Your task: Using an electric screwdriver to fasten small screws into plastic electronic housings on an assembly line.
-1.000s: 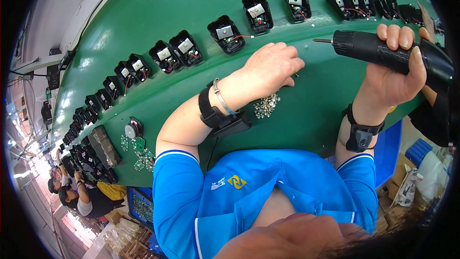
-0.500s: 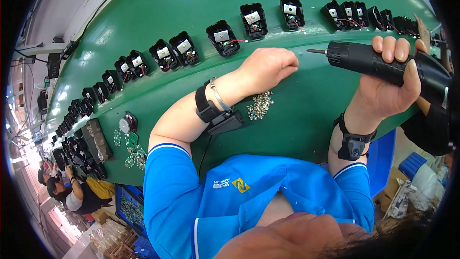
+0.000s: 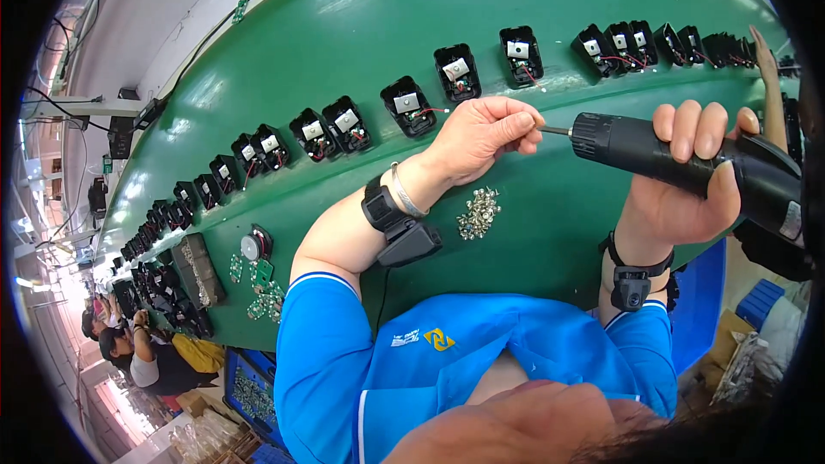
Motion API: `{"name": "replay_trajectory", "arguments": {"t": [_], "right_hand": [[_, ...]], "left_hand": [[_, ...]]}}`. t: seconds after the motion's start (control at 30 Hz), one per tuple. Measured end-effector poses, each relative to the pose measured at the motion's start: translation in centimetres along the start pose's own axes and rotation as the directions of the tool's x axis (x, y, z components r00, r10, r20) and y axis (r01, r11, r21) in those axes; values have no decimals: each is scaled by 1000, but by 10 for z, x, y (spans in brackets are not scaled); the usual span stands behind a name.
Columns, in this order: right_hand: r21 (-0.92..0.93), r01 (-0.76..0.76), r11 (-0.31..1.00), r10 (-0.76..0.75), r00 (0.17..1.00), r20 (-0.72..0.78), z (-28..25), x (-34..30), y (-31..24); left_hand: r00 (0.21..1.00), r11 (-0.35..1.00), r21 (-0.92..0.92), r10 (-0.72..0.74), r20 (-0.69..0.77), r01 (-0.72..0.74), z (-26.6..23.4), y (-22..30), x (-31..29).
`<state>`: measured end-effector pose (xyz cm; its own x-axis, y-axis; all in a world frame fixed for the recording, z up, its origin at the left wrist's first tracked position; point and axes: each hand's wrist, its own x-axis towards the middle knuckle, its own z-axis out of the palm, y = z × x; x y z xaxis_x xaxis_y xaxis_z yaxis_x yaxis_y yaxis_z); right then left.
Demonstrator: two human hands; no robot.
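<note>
My right hand (image 3: 683, 193) is wrapped round a black electric screwdriver (image 3: 632, 139), held level above the table with its bit (image 3: 555, 130) pointing left. At the bit's tip, my left hand (image 3: 483, 139) is closed in a pinch, thumb against fingers. What sits between those fingertips is too small to make out. Just below the left hand lies a pile of small metal screws (image 3: 479, 214) on the green table (image 3: 533, 241). Beyond the hands, black plastic housings (image 3: 410, 106) stand in a row, each with a metal plate and some with red wires.
More housings (image 3: 168, 302) are heaped at the left beside a long grey block (image 3: 198, 271). Near them lie green circuit boards (image 3: 265, 299) and a round speaker (image 3: 254, 245). A blue bin (image 3: 709, 292) stands below the table at right. Other people (image 3: 146, 352) sit at far left.
The screwdriver has come down and slightly left, and its bit now meets my left fingertips. My left hand has turned toward the bit. The view has shifted a little.
</note>
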<state>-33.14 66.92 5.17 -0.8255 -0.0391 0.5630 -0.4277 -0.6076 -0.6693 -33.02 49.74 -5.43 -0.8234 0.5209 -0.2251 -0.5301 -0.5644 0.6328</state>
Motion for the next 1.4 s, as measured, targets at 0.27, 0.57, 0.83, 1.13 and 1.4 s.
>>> {"name": "replay_trajectory", "arguments": {"t": [0.27, 0.57, 0.83, 1.13, 1.4], "right_hand": [[-16, 23, 1000, -24, 999, -44, -1, 0, 0], [-29, 31, 999, -31, 999, 16, -4, 3, -8], [-68, 53, 996, -52, 998, 23, -4, 1, -7], [-87, 106, 991, -116, 986, -123, -13, 18, 13], [-235, 166, 958, -192, 977, -91, -25, 38, 67]], "left_hand": [[999, 998, -53, -13, 41, 15, 2, 0, 3], [993, 1000, 12, -9, 121, 8, 10, -1, 7], [989, 998, 65, -23, 145, 14, 13, -1, 7], [738, -447, 885, 551, 389, -132, -1, 43, 19], [770, -489, 864, 505, 391, -118, -7, 28, 57]]}}
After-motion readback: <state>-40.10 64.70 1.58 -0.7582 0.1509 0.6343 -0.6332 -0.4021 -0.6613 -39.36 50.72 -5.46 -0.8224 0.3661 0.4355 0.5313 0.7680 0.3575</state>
